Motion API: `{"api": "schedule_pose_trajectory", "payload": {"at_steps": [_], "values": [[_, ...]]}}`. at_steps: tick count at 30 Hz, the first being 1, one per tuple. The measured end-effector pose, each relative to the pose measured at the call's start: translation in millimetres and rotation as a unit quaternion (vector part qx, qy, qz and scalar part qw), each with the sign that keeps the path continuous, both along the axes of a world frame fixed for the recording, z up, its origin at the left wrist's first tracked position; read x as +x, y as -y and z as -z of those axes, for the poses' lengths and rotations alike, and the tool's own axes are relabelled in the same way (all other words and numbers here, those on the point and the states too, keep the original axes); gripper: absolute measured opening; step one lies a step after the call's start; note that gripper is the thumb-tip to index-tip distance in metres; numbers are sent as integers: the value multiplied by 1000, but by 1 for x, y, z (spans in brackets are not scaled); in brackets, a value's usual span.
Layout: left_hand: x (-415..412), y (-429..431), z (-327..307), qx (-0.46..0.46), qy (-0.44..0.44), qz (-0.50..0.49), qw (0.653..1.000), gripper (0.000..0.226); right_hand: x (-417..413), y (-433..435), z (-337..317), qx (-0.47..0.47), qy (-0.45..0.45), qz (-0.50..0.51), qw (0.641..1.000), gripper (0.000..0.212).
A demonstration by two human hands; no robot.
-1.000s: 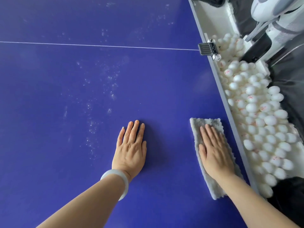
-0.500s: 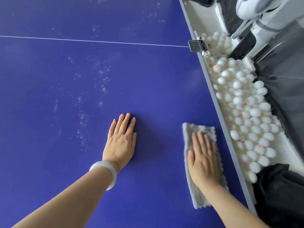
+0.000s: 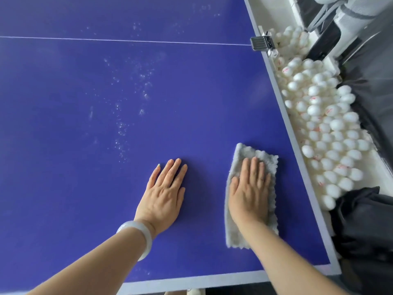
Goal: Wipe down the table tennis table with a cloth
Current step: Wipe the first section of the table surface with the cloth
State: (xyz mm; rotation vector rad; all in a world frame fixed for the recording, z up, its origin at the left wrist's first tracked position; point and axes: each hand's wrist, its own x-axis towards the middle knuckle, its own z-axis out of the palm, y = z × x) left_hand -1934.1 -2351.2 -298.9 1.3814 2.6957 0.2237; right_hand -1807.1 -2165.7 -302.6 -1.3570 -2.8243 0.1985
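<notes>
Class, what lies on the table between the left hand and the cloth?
Nothing: the head view shows only bare blue table between the left hand and the cloth pressed under the right hand.

I see the cloth [image 3: 272,162], a fluffy pale grey strip, lying flat beneath my right hand [image 3: 248,196] and showing past the fingertips and the wrist. The blue table [image 3: 74,199] under it carries white specks well left of that hand.

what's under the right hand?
The right hand presses flat on a fluffy grey cloth lying on the blue table. The cloth's middle is covered by the palm, and the tabletop beneath the cloth is hidden.
</notes>
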Motion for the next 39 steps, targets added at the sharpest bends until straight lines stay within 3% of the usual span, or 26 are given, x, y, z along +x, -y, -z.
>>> {"api": "schedule_pose_trajectory", "payload": {"at_steps": [3, 5, 6, 8, 10, 13, 15, 17, 20, 22, 25, 27, 29, 34, 39], "values": [[0, 0, -3, -6, 4, -3, 1000, 57, 30, 66, 4, -7, -18, -187, 982, 62], [0, -1, -4, -7, 5, -4, 1000, 57, 56, 54, 3, -22, -18, -311, 950, 59], [1, -1, -5, -8, 5, -3, 1000, 58, 68, 33, 4, -15, -15, -324, 946, 57], [1, -2, -3, -6, 5, -3, 1000, 58, 86, -13, 4, 14, 7, -236, 972, 58], [1, -2, -2, -4, 1, -4, 1000, 58, 92, -54, 1, 21, 8, -52, 998, 66], [1, -2, 0, -5, -6, -4, 1000, 59, 67, -43, -1, 3, -14, 99, 995, 69], [1, -2, -1, -4, -6, -3, 1000, 59, 48, 3, 2, 11, -34, 49, 998, 64], [1, -2, -2, 0, -4, -3, 1000, 60, 44, 52, 8, 15, -39, -117, 992, 61], [2, -2, -2, 11, 1, -5, 1000, 60, 71, 40, 8, 0, -48, -319, 947, 56], [1, -2, -1, 12, 0, -6, 1000, 60, 99, -5, 8, 1, -42, -303, 952, 54], [1, -1, 1, 13, 0, -9, 1000, 60, 126, -69, 0, 5, -33, -94, 995, 60], [0, -1, 2, 12, 3, -9, 1000, 61, 117, -66, -2, 14, -21, 28, 999, 67], [1, -1, 1, 8, 3, -9, 1000, 61, 92, -20, -2, 17, -16, 77, 997, 66], [0, -1, -1, 16, 3, -2, 1000, 61, 30, 114, 3, -23, -28, -130, 991, 65], [-1, 0, 0, 35, 14, -1, 999, 53, 25, 116, 5, -30, 5, -142, 989, 65]]}}
